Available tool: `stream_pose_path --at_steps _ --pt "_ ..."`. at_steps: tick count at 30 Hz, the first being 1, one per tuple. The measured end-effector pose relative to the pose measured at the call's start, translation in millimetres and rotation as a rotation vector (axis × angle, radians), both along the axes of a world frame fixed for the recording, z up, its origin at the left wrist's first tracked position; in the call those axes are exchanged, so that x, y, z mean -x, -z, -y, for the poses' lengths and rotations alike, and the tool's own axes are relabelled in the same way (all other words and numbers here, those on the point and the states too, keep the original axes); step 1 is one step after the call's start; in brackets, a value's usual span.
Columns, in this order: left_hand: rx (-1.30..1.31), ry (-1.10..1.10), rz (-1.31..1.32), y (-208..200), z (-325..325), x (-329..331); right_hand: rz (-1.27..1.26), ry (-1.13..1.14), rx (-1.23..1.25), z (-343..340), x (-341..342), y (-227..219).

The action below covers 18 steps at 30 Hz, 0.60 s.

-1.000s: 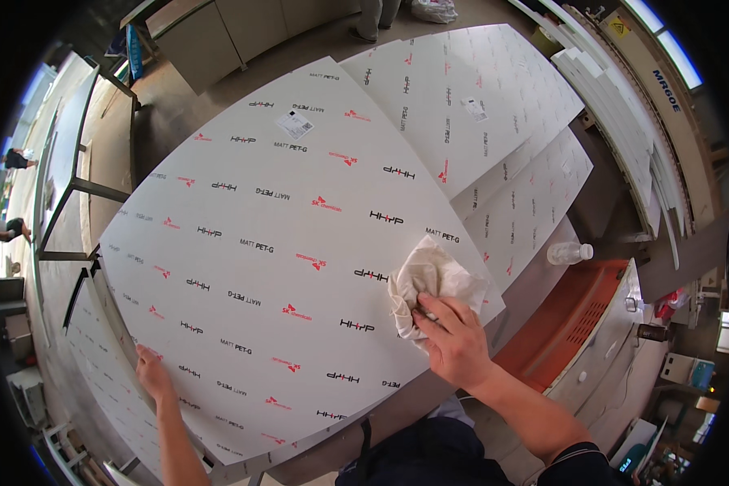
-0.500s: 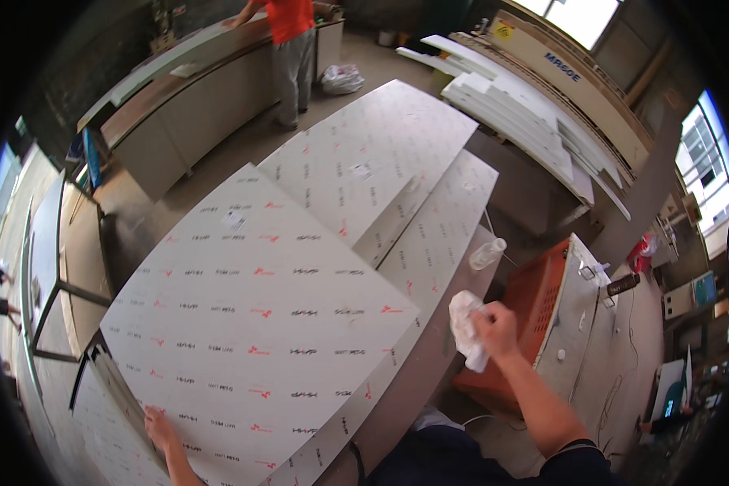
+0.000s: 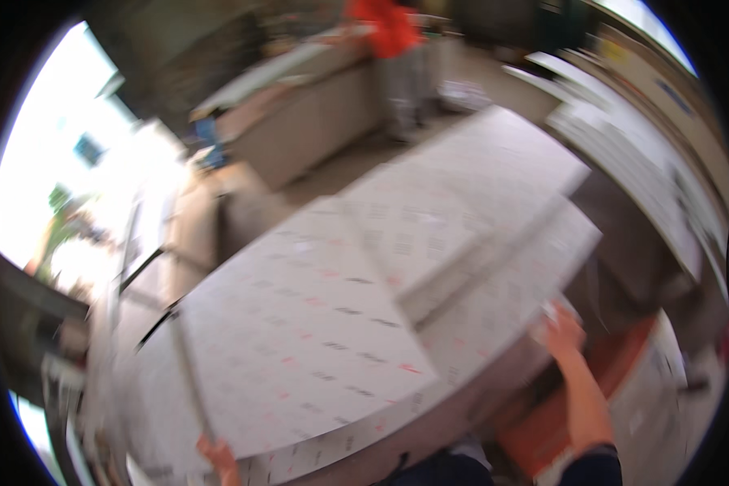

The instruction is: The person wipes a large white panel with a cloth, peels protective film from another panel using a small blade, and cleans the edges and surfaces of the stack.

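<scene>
Large flat white panels with red and black print lie in a stack. At the near left edge of the top panel, my left hand is closed around the rim, though its fingers are blurred. My right hand is beyond the stack's right side, closed on a crumpled white cloth that shows only in part. Other panels lie beneath and behind the top one, overlapping at angles. The clear bottle cannot be made out now behind the blur and my right hand.
Below my right forearm is an orange cabinet. White strips are piled at the far right beside a long beige machine. A person in an orange top stands at a long bench. A metal-framed stand is at the left.
The view has swung left, so the scene sits further right and is smeared. My right hand with the cloth has moved to the panels' right edge. My left hand stays at the panel's rim.
</scene>
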<state>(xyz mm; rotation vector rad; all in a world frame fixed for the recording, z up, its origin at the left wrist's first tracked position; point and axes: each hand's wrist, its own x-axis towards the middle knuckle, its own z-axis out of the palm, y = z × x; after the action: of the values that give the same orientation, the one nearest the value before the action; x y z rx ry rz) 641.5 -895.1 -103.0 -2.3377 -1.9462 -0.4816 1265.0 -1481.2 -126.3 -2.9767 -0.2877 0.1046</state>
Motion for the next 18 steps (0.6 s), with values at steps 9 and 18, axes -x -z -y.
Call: stream_pose_path --at_steps 9,18 --pt "-0.101 -0.003 0.231 -67 106 -85 -0.303 0.657 -1.314 103 -24 76" --pt "-0.087 0.066 0.234 -85 139 -142 -0.587 0.729 -1.287 84 -26 12"
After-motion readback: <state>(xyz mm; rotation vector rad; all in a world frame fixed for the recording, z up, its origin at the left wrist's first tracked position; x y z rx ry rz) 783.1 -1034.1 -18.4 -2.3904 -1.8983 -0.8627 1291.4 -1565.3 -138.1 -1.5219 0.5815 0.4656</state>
